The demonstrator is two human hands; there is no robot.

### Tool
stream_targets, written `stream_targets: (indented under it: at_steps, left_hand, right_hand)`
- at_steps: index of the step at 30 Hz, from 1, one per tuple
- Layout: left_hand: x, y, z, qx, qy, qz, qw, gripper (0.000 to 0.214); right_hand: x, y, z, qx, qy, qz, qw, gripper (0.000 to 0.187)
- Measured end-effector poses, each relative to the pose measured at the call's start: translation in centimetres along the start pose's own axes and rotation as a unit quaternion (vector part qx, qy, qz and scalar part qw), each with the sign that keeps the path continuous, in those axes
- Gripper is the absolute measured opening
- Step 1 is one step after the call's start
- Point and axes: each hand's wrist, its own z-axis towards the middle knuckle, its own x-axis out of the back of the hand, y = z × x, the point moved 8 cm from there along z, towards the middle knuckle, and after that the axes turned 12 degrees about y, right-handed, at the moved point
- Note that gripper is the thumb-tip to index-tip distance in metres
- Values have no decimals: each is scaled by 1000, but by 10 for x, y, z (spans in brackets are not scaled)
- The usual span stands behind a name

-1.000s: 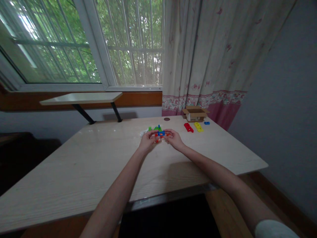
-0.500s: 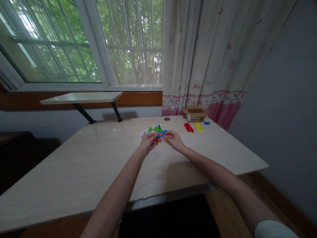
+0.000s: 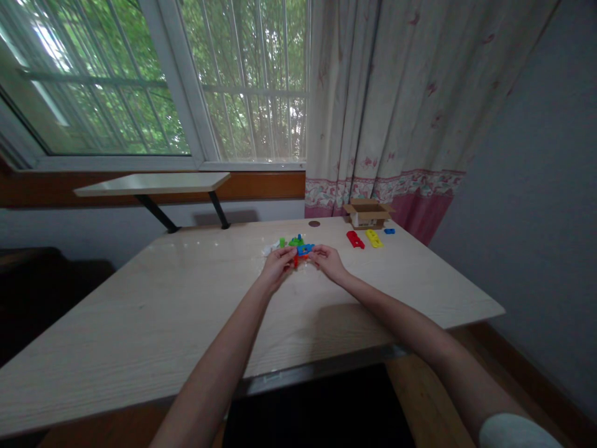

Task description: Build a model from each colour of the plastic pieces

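My left hand (image 3: 277, 266) and my right hand (image 3: 329, 262) meet at the middle of a pale wooden table (image 3: 140, 311). Both pinch a small assembly of blue and red plastic pieces (image 3: 302, 251) held between their fingertips, just above the tabletop. Behind the hands lies a small heap of green, blue and white plastic pieces (image 3: 286, 242). To the right lie a red piece (image 3: 355, 239), a yellow piece (image 3: 374, 238) and a small blue piece (image 3: 389, 231).
An open cardboard box (image 3: 368, 213) stands at the table's far right corner. A small dark disc (image 3: 314, 224) lies near the far edge. A shelf on brackets (image 3: 153, 183) hangs under the window. A flowered curtain (image 3: 401, 124) hangs at the right.
The blue and red assembly has been turned and shifted slightly between my fingertips; both hands stay almost in the same place.
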Motion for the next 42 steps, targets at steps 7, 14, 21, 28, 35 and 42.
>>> stream_targets:
  at_steps: [7, 14, 21, 28, 35, 42]
  left_hand:
    - [2, 1, -1, -1, 8, 35, 999, 31]
    - [3, 1, -1, -13, 22, 57, 998, 28]
    - [0, 2, -2, -1, 20, 61, 998, 26]
    - [-2, 1, -3, -8, 7, 67, 998, 29]
    - [-1, 5, -5, -18, 19, 63, 998, 37]
    - [15, 10, 8, -72, 86, 85, 990, 32]
  right_hand:
    - [2, 1, 0, 26, -4, -42, 999, 35]
    - [5, -19, -6, 160, 20, -147, 976, 34]
    - [-3, -45, -21, 287, 2, -197, 937, 40]
    - [-6, -45, -24, 316, -34, -235, 919, 42]
    - [9, -60, -10, 326, 16, -262, 908, 40]
    - [81, -75, 38, 289, 101, -347, 886, 42]
